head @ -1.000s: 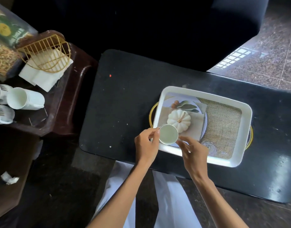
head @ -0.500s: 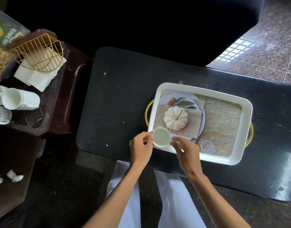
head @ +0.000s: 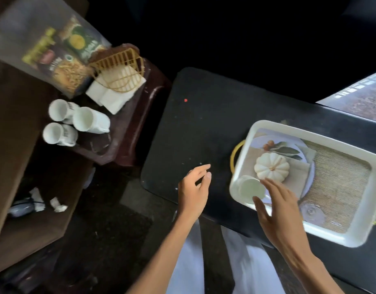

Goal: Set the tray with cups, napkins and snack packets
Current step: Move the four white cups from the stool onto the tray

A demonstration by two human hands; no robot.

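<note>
A white tray (head: 371, 211) with yellow handles lies on the black table (head: 204, 128). One white cup (head: 249, 190) stands in the tray's near-left corner. My right hand (head: 276, 209) hovers just right of that cup, fingers spread, holding nothing. My left hand (head: 194, 187) is over the table left of the tray, fingers loosely apart and empty. On the brown side table (head: 127, 145) at the left lie three white cups (head: 76, 122) on their sides, white napkins (head: 112, 92) under a yellow wire holder (head: 119, 68), and snack packets (head: 61, 54).
The tray's bottom carries a printed picture of a white pumpkin (head: 271, 166) on a plate and burlap. A dark chair fills the far side. Crumpled paper scraps (head: 55, 206) lie on a low brown surface at the left. My white-clothed lap shows below.
Both hands let go of the cup, which now stands in the tray's corner. My left hand has drawn away leftward, and the view has swung left toward the side table.
</note>
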